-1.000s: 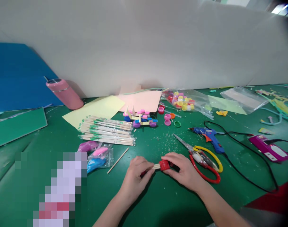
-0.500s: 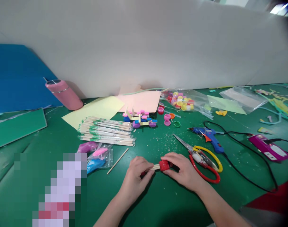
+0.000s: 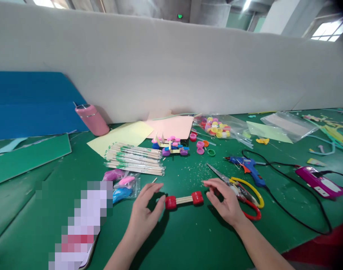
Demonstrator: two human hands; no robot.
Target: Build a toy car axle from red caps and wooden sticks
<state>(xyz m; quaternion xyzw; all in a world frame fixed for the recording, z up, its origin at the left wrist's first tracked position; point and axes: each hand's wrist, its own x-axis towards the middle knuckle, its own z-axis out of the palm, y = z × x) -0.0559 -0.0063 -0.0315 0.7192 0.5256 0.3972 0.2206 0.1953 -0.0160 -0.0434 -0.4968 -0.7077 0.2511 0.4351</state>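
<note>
Between my hands on the green table lies a small assembly of wooden sticks (image 3: 184, 200) joining red bottle caps at both ends. The left red caps (image 3: 170, 203) are beside the fingertips of my left hand (image 3: 149, 204), which is open with thumb and fingers apart. My right hand (image 3: 223, 198) is open as well, its fingers curved a little to the right of the right red caps (image 3: 197, 198). Just behind my right hand are scissors (image 3: 248, 189) with one yellow and one red handle, partly covered by it.
Packs of wrapped chopsticks (image 3: 134, 159), small cap-wheeled toy cars (image 3: 174, 148) and a bag of coloured caps (image 3: 214, 126) lie farther back. A blue glue gun (image 3: 250, 168) with a black cord is on the right. Left stands a pink bottle (image 3: 92, 120); bags of clay-like material (image 3: 123, 187) lie nearer.
Both hands have let go of the stick-and-cap piece and moved apart, leaving it on the table. The camera view has tilted up and shifted left.
</note>
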